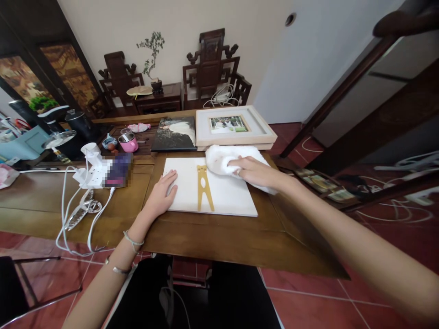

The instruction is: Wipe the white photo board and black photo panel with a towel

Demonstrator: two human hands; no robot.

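Note:
A white board (pixel 222 194) lies face down on the wooden table (pixel 219 237), with a gold easel stand (pixel 205 188) along its middle. My left hand (pixel 163 194) rests flat on the board's left edge, fingers stretched out. My right hand (pixel 252 171) presses a white cloth (pixel 219 160) onto the board's far right corner, fingers curled over it.
A framed photo (pixel 235 125) and a dark photo print (pixel 174 133) lie beyond the board. To the left are a pink cup (pixel 128 142), a white power strip (pixel 92 178) with trailing cables, and a phone. Two carved chairs stand at the wall. More photos (pixel 322 183) lie at the right.

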